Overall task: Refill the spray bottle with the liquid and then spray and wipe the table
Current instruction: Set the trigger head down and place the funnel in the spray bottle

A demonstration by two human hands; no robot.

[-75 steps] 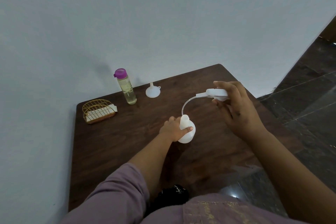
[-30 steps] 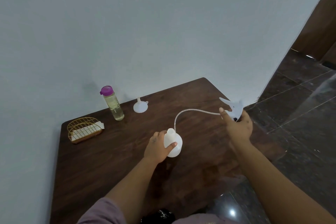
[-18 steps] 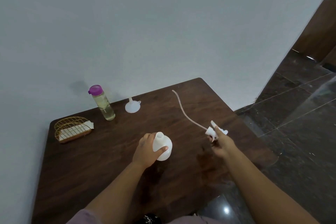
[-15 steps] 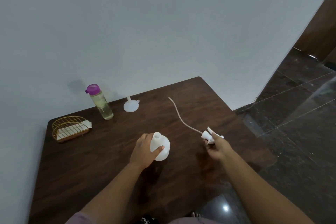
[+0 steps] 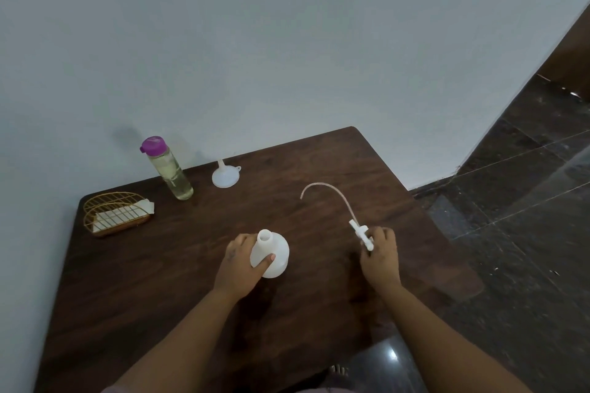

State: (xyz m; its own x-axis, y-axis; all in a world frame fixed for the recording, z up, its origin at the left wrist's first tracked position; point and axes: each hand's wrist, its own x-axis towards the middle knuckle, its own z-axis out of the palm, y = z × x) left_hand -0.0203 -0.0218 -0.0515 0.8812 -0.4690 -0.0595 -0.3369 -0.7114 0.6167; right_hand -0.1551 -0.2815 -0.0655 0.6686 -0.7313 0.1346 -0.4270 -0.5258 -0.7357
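A white spray bottle (image 5: 277, 254) stands upright on the dark wooden table (image 5: 159, 281), its neck uncapped. My left hand (image 5: 239, 265) grips its left side. To its right, low over the table, my right hand (image 5: 380, 254) holds the white spray head (image 5: 362, 234); its thin dip tube (image 5: 329, 196) curves away to the back and left. A clear bottle of yellowish liquid (image 5: 167, 169) with a purple cap stands at the back left. An upturned white funnel (image 5: 225, 175) sits beside it on the right.
A gold wire basket (image 5: 111, 217) with a folded white cloth (image 5: 121, 217) rests near the table's back left corner. A pale wall runs behind the table. Dark tiled floor (image 5: 526, 233) lies past the table's right edge.
My right hand pulled the spray head and its tube out of the bottle, swung it right and lowered it to the table. My left hand kept hold of the bottle.
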